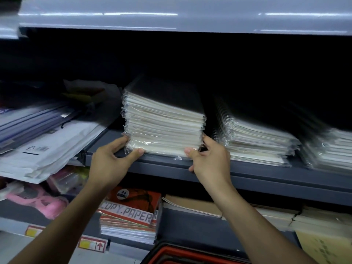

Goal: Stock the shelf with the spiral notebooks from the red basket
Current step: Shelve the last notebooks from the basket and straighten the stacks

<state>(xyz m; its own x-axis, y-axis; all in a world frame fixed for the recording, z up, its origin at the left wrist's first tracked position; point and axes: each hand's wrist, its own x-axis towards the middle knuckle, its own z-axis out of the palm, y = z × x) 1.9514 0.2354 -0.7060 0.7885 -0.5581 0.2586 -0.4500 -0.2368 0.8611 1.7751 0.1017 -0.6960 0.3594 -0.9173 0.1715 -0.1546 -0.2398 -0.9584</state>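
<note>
The grey shelf across mid-frame carries three wrapped notebook stacks: centre, right, far right.

Only a strip of the red basket was shown, the rest being cut off by the lower edge. The far fingers of the right hand were concealed behind the stack of notebooks. The shelf's back was lost in darkness.

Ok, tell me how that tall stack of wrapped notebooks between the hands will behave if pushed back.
The stack of wrapped notebooks is tall, so it looks heavy. Its glossy plastic wraps probably let layers slide, and its uneven edges suggest it may shear or lean rather than move as one.
</note>
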